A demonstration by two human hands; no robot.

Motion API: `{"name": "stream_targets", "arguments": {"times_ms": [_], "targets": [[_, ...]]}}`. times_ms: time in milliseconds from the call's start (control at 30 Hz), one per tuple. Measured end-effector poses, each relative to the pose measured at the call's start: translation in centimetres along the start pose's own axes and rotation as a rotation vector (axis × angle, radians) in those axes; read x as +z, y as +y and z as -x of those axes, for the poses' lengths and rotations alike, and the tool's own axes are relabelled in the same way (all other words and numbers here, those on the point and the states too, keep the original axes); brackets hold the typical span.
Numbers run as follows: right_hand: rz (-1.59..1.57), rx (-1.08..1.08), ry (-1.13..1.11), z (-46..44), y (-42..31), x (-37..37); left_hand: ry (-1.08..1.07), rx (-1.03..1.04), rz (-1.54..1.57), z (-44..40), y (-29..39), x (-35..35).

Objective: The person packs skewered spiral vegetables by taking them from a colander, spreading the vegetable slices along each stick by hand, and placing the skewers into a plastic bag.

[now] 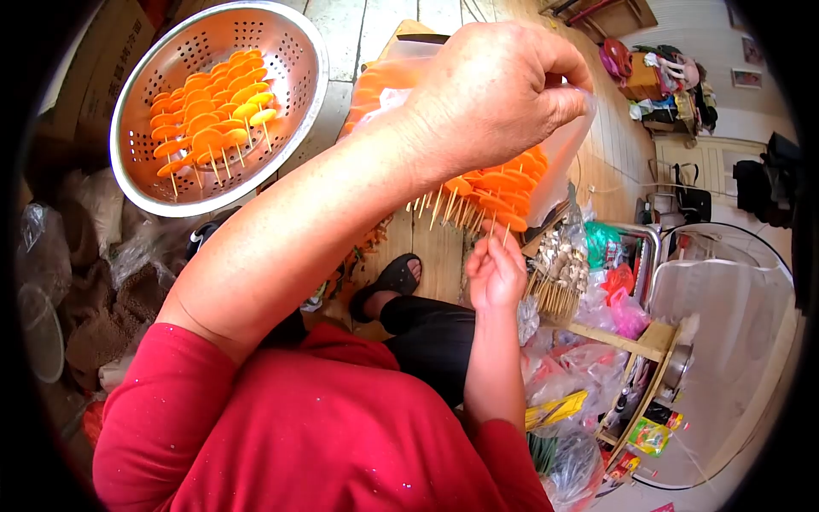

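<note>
My left hand (503, 98) reaches across the upper middle, finger and thumb pinched on the edge of a clear plastic bag (559, 158). Under that wrist lies a thick bunch of skewers with round orange slices (503, 189), partly covered by the bag and my forearm. Their bare wooden sticks point down toward me. Just below the bunch, my right hand (497, 269) is closed with its fingertips on the stick of one orange-slice skewer (514, 220). More orange slices (375, 90) show through plastic behind my left forearm.
A steel colander (305, 72) at upper left holds more orange-slice skewers (209, 111). Skewers with pale pieces (559, 273) stand right of my right hand. Plastic bags (580, 375) and a wooden frame (636, 341) crowd the lower right. My sandalled foot (394, 282) is on the wooden floor.
</note>
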State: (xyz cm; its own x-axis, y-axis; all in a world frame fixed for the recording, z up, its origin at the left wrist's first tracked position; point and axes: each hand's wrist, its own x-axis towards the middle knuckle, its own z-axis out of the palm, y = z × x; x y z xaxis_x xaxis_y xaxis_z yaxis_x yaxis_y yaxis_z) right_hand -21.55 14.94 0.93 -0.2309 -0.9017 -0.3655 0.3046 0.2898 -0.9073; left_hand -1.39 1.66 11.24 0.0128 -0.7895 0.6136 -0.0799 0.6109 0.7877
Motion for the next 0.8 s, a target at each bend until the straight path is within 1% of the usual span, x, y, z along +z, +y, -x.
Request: {"name": "stream_targets", "arguments": {"times_ms": [33,100,267,333,467,533,600,667,733,800], "targets": [[-0.001,0.000,-0.003,-1.1,0.1,0.2,0.005,-0.006,0.022,0.0,0.0,0.1],[-0.050,0.067,-0.029,-2.6,0.3,0.3,0.008,-0.014,0.044,-0.1,-0.1,0.2],[-0.035,0.138,-0.045,-3.9,1.3,1.2,0.014,0.022,-0.029,-0.3,0.0,-0.1],[-0.133,0.183,-0.034,-4.4,1.8,0.8,0.016,0.019,-0.024,-0.1,0.0,0.0],[-0.176,0.222,-0.038,-4.4,1.9,0.4,0.029,0.007,-0.002,0.1,0.0,-0.1],[-0.083,0.227,0.012,-3.6,1.3,0.8,0.029,-0.013,-0.015,0.0,0.0,0.0],[-0.008,0.249,0.018,-2.8,1.0,0.8,0.030,0.070,-0.044,0.1,-0.2,0.0],[0.058,0.229,-0.023,-2.2,1.9,-1.0,0.112,0.119,0.005,0.3,-0.6,0.3],[0.109,0.220,0.044,-0.7,2.4,-1.0,0.117,0.053,0.017,0.6,-0.1,0.2],[0.095,0.271,0.088,1.0,3.6,-1.2,0.113,0.013,0.018,0.5,-0.1,0.6]]}}
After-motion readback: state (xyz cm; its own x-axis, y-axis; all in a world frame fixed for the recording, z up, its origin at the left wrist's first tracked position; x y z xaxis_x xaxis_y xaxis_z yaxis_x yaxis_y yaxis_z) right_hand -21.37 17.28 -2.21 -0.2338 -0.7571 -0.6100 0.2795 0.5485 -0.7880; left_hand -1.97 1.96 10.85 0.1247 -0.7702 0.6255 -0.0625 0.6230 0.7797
